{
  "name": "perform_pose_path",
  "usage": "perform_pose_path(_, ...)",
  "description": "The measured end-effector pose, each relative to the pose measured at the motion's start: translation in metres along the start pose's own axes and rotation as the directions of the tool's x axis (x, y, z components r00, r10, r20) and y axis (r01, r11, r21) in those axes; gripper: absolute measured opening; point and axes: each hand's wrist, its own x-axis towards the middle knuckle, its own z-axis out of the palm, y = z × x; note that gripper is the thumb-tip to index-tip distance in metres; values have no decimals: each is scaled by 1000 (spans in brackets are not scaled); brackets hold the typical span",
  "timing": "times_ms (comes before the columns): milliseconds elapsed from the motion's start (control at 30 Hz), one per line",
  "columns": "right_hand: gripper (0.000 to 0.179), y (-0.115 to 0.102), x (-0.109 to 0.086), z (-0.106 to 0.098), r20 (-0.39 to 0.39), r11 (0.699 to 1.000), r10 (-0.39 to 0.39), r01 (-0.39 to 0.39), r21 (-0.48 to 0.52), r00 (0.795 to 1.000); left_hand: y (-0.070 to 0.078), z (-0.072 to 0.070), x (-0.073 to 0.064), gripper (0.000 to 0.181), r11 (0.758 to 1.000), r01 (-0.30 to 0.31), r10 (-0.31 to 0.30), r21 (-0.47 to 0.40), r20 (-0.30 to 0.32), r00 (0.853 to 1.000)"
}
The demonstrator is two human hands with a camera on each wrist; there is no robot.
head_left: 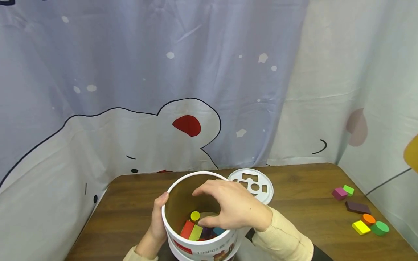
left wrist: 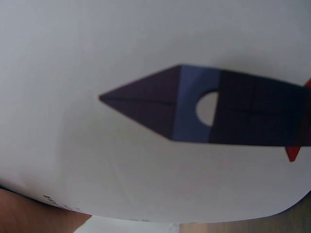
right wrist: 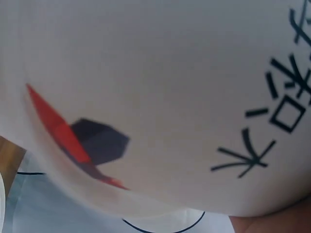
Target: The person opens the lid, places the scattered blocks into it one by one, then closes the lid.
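Note:
In the head view a white bucket (head_left: 199, 249) with printed sides stands at the table's near edge, its mouth tilted toward me. My left hand (head_left: 158, 221) holds it from the left, thumb at the rim; the other fingers are hidden. Over the opening hovers my right hand (head_left: 228, 203), thumb and fingers spread apart with nothing seen between them. Inside lie colored blocks, among them a yellow cylinder (head_left: 195, 216), a red block (head_left: 187, 229) and a yellow-green block (head_left: 196, 233). Both wrist views mostly show the printed bucket wall (left wrist: 121, 170).
Behind the bucket lies a round white lid (head_left: 261, 177) with shaped cutouts. At the table's right side sit several loose blocks: magenta (head_left: 339, 193), light green (head_left: 348, 190), dark brown (head_left: 357, 207), orange (head_left: 368, 219), yellow (head_left: 360, 227) and green (head_left: 380, 228). A patterned curtain hangs behind.

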Motion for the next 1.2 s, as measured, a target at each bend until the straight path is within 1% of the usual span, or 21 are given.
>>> perform_pose_path(100,52,1,-1,2,-35,1000,-6,6,19,999,-2,-2,0,60,1000,20,-20,-12,-1,1000)
perform_pose_path(133,52,1,-2,2,-52,1000,-10,12,27,999,-3,-3,0,61,1000,21,-20,-15,7,1000)
perform_pose_path(200,48,3,-4,4,-93,998,-26,31,55,995,-3,-3,0,61,1000,20,-20,-19,5,1000)
perform_pose_path(267,42,6,-6,7,-149,994,-49,63,87,988,-2,-1,0,60,1000,15,-15,-9,-4,1000)
perform_pose_path(333,35,10,-9,11,-214,987,-79,106,118,974,-2,-1,0,60,1000,6,-6,-5,-3,1000)
perform_pose_path(400,27,14,-12,14,-281,976,-129,171,133,951,-4,-2,1,61,1000,6,-6,-4,-5,1000)
perform_pose_path(467,22,18,-16,17,-334,965,-179,231,122,926,-6,-4,1,61,1000,9,-9,-9,-5,1000)
perform_pose_path(567,21,24,-24,22,-375,957,-235,281,74,897,-10,-8,1,62,1000,21,-21,-14,-4,1000)
perform_pose_path(667,25,28,-34,26,-390,954,-268,298,17,881,-14,-12,2,65,999,30,-30,-13,-5,1000)
perform_pose_path(700,28,29,-38,27,-392,956,-270,294,3,880,-16,-12,3,65,999,37,-37,-21,-4,999)
perform_pose_path(800,34,32,-53,28,-401,957,-271,289,-17,875,-17,-14,3,64,999,30,-30,-25,2,1000)
perform_pose_path(900,42,40,-74,24,-415,964,-245,265,-11,876,-14,-10,3,63,1000,5,-5,-15,15,1000)
perform_pose_path(967,48,50,-90,21,-431,969,-225,246,-7,874,-10,-8,2,63,1000,-12,12,-4,21,1000)
perform_pose_path(1033,54,64,-109,16,-444,981,-178,193,-13,878,-7,-6,2,62,1000,-13,13,4,20,1000)
perform_pose_path(1100,59,83,-132,13,-451,993,-117,112,-38,885,-6,-4,2,61,1000,0,0,2,13,1000)
perform_pose_path(1167,60,104,-159,11,-443,997,-26,-7,-72,896,-5,-2,2,61,1000,8,-8,4,9,1000)
perform_pose_path(1200,60,116,-173,10,-438,992,23,-74,-101,899,-5,-1,2,61,1000,14,-14,5,2,1000)
